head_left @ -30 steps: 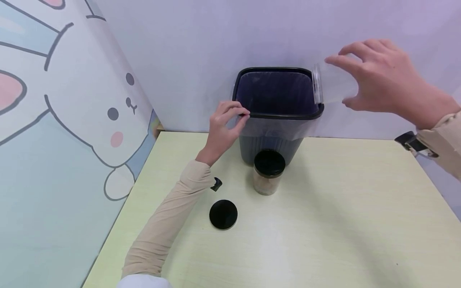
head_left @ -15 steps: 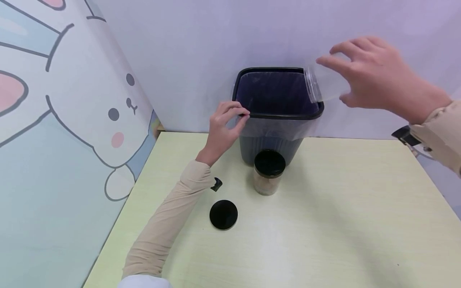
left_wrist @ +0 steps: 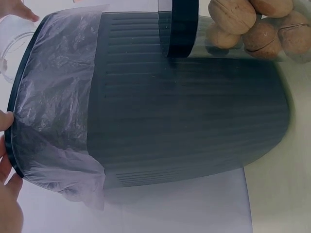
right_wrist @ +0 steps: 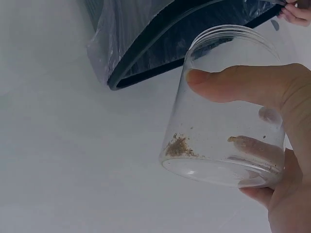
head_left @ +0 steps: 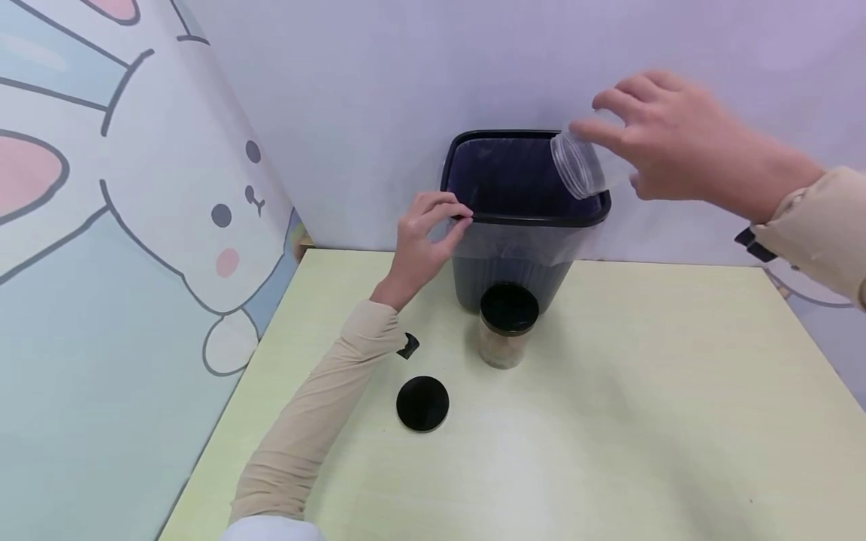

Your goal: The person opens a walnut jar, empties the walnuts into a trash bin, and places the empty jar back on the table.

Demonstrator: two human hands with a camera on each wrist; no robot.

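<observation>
My right hand grips a clear, round, lidless jar, thumb across one side, fingers curled round the other. Jar lies tipped well off upright, mouth toward 9 o'clock, over the 3 o'clock edge of a tall, dark grey, ribbed bin; can't tell if it touches the rim. Brown crumbs sit inside by the jar's base. My left hand pinches the bin's black rim at 8 o'clock, over a thin, see-through plastic liner folded outward.

Step in hand, my read: emptying the jar into the bin. Next move seems to call for more tilt, mouth lower and further over the opening, maybe a shake since crumbs look settled at the base; left grip should steady the bin.

Edges: pale, plain wall close behind at 12 o'clock limits the far side; the rim could catch the jar's neck. Clear-bodied, black-lidded jar of walnuts stands just in front of the bin at 6 o'clock, flat, round, black disc, likely a lid, at 7. Most free room on the pale yellow table: 4 to 5 o'clock.
</observation>
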